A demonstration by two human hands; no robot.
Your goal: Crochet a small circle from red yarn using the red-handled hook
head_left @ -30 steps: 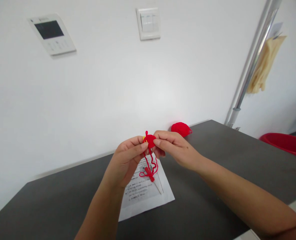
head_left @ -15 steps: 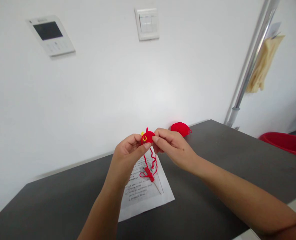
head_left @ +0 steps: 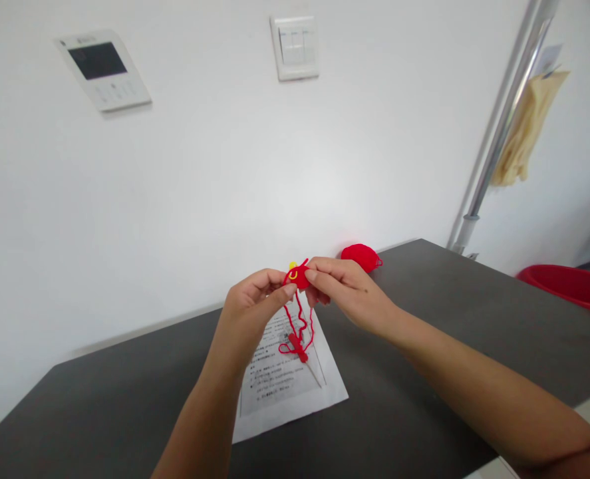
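Observation:
Between my two hands is a small red crochet piece (head_left: 302, 277), with yellow stitch markers (head_left: 293, 273) on its left side. My left hand (head_left: 255, 297) pinches its left edge between thumb and fingers. At the right edge, the thumb and forefinger of my right hand (head_left: 347, 289) grip it. Red yarn strands (head_left: 301, 318) hang from the piece down to the printed sheet (head_left: 319, 399). On that sheet lies a thin metal crochet hook with a red handle (head_left: 298, 348), a loop of yarn beside it.
A red yarn ball (head_left: 360, 257) rests at the back of the dark table (head_left: 424, 319), against the white wall. Beyond the table's right edge is a red basin (head_left: 564, 286). A metal pole (head_left: 504, 126) stands near hanging yellow gloves (head_left: 530, 130).
The crochet piece has turned and shifted slightly right in my fingers; its short yarn end now leans right instead of pointing up. Both hands keep their pinch, and the hook stays put.

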